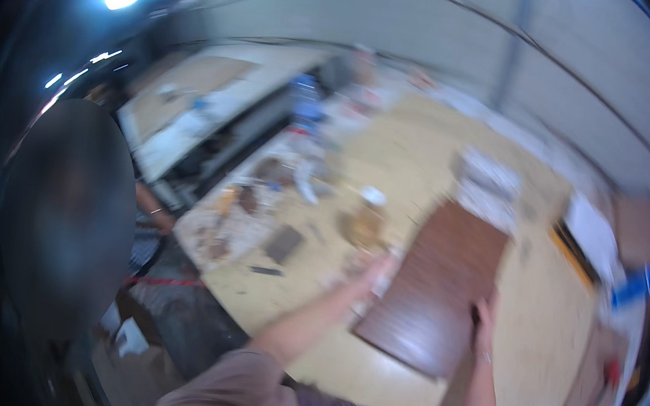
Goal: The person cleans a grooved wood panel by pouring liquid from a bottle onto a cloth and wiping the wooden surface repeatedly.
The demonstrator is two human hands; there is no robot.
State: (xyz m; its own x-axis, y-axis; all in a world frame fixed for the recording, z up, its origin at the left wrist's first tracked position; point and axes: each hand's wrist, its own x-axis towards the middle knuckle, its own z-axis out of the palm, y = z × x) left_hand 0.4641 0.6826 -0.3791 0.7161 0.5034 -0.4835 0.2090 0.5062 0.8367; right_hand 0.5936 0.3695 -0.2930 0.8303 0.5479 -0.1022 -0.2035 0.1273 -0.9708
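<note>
A brown wood-grain board lies slanted in front of me over the pale tabletop. My right hand is at its right edge, fingers closed about the edge. Beside the left edge is my left hand, so smeared by motion that its fingers cannot be made out. Just beyond that hand stands a jar or bottle with a white cap and yellowish contents. A crumpled clear-and-white plastic wrap or bag touches or lies close to the board's far end.
A grey block and a dark strip lie left on the table. A blue bottle stands farther back. White sheets and a blue-and-white packet lie right. At left are another person's hand and a second table.
</note>
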